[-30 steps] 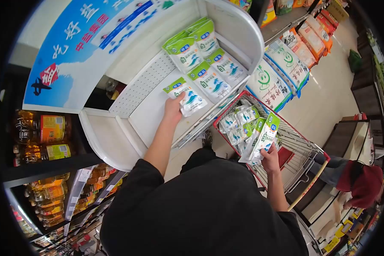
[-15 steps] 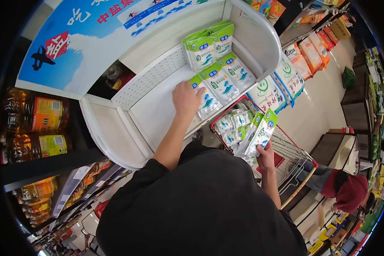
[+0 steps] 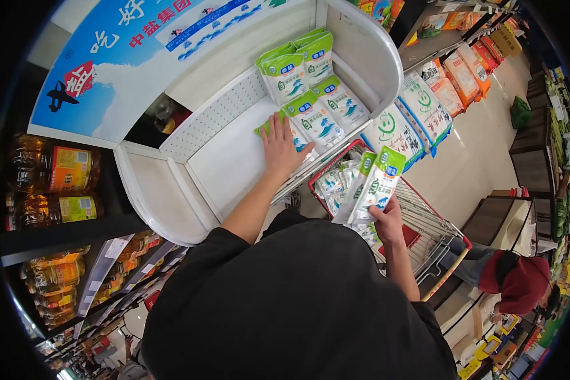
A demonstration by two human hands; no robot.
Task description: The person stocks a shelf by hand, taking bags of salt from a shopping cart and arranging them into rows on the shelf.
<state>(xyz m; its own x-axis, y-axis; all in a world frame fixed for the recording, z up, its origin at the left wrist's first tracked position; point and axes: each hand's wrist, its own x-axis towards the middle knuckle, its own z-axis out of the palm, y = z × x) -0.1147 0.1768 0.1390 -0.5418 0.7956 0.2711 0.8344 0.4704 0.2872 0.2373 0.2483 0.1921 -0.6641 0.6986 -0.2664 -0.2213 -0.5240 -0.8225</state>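
My left hand (image 3: 281, 149) lies flat with its fingers spread on a green-and-white packet (image 3: 307, 148) at the left end of the front row on the white shelf (image 3: 225, 155). More such packets stand in the row (image 3: 316, 121) and in stacks behind it (image 3: 284, 76). Over the shopping cart (image 3: 418, 206), my right hand (image 3: 387, 218) grips the lower end of green-topped packets (image 3: 380, 183), fanned slightly apart. Several loose packets (image 3: 335, 180) lie in the cart below them.
Bottles of oil (image 3: 69, 168) fill the shelves at the left. Large rice bags (image 3: 396, 136) lie beyond the cart. A person in a dark red top (image 3: 516, 282) is at the lower right. A blue-and-white sign (image 3: 120, 69) rises behind the shelf.
My left hand has flattened over the end packet, its fingers more spread. My right hand has brought its packets slightly left and up, nearer the shelf. The view has shifted a little.
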